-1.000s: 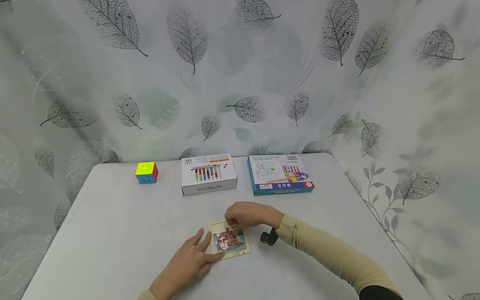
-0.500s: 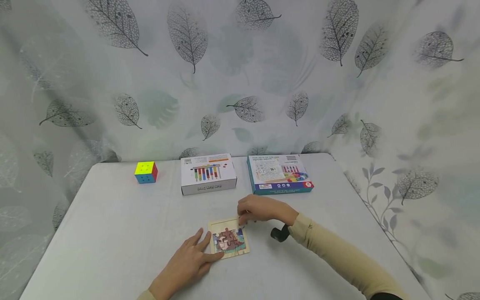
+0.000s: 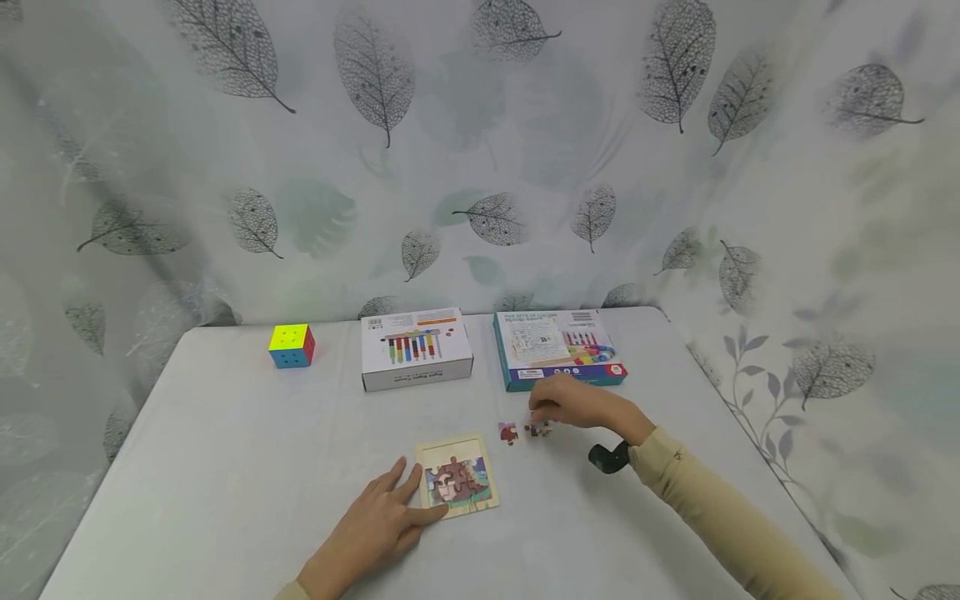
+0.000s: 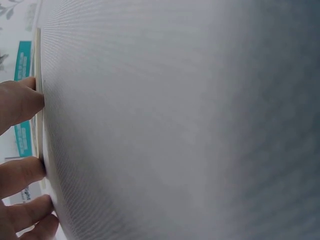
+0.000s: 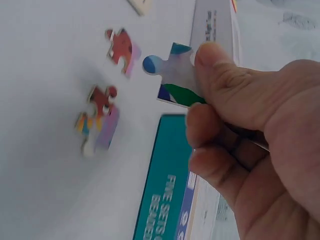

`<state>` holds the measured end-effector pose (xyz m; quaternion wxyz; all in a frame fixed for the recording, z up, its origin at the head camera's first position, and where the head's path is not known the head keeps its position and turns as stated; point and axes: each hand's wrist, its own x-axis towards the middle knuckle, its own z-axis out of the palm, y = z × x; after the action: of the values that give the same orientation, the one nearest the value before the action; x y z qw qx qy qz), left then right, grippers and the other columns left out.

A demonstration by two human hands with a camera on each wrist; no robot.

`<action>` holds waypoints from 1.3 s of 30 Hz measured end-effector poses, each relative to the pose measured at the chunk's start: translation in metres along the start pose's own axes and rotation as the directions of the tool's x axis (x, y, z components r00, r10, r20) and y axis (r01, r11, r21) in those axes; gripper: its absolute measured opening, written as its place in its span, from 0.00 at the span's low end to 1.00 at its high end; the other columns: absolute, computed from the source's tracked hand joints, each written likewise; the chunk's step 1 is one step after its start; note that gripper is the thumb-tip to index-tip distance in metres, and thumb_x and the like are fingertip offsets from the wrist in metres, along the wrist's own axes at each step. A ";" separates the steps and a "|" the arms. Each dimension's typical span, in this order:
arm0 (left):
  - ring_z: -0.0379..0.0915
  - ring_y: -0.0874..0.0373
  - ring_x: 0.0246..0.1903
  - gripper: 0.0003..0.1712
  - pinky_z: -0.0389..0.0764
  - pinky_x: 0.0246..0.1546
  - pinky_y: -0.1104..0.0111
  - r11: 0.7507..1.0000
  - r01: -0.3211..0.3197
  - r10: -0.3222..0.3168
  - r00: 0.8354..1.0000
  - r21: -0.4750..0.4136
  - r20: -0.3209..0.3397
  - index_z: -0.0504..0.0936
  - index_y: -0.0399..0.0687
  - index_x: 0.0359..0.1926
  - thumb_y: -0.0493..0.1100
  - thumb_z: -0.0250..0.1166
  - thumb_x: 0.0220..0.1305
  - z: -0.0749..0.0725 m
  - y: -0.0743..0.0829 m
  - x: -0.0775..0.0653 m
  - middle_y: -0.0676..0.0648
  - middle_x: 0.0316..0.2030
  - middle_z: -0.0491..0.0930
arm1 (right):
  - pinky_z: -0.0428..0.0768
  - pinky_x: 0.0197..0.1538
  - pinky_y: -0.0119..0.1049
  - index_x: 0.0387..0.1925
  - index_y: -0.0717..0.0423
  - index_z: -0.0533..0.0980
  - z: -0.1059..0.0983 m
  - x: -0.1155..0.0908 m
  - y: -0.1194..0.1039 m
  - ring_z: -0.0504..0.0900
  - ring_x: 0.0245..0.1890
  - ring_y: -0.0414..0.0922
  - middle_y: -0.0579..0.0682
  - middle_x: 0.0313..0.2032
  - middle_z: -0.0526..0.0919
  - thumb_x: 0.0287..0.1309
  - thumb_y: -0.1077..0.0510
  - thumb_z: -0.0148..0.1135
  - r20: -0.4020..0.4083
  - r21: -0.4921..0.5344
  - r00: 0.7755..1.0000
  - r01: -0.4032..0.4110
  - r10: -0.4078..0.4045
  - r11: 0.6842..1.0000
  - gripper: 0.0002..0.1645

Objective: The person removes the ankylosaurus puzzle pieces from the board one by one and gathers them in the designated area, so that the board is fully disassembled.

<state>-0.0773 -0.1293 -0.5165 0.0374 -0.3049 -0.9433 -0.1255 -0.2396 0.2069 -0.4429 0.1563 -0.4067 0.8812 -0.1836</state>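
I've moved the right hand (image 3: 573, 403) from the frame (image 3: 450, 452) to the loose pieces (image 3: 508, 432), a piece (image 5: 176, 75) pinched, leaving the top row apparently unfilled while the spread left hand (image 3: 378, 517) touches the frame.

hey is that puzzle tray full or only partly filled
Partly filled: the puzzle tray shows bare wood along its far side, loose pieces lie outside it, and the right hand holds another piece.

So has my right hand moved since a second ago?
Yes, the right hand moved rightward and away from the puzzle frame, toward the teal box.
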 end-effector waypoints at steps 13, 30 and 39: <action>0.71 0.29 0.64 0.20 0.79 0.58 0.45 0.999 0.009 -0.008 1.000 -0.031 0.028 0.85 0.77 0.54 0.47 0.69 0.62 0.002 0.001 0.000 0.34 0.61 0.79 | 0.79 0.41 0.28 0.40 0.52 0.85 0.004 -0.034 0.046 0.74 0.32 0.34 0.41 0.34 0.85 0.64 0.60 0.65 0.065 0.025 0.981 -0.187 0.185 0.982 0.06; 0.70 0.29 0.65 0.20 0.79 0.59 0.45 1.000 0.022 -0.021 0.998 -0.016 0.066 0.85 0.77 0.54 0.48 0.69 0.63 -0.001 0.001 0.001 0.34 0.63 0.78 | 0.76 0.39 0.27 0.38 0.51 0.84 0.016 -0.035 0.062 0.73 0.31 0.35 0.40 0.31 0.83 0.62 0.57 0.67 0.033 0.013 0.975 -0.219 0.219 0.976 0.04; 0.69 0.29 0.66 0.19 0.78 0.60 0.44 0.998 0.043 -0.040 0.996 -0.037 0.075 0.85 0.77 0.54 0.49 0.69 0.63 -0.003 0.003 0.001 0.34 0.63 0.77 | 0.78 0.40 0.28 0.38 0.52 0.84 0.019 -0.030 0.064 0.74 0.32 0.36 0.42 0.32 0.83 0.61 0.58 0.68 0.020 -0.008 0.974 -0.226 0.226 0.974 0.04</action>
<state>-0.0765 -0.1270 -0.5131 -0.0061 -0.2902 -0.9477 -0.1331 -0.2552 0.2650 -0.4850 0.1841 -0.3061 0.9206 -0.1580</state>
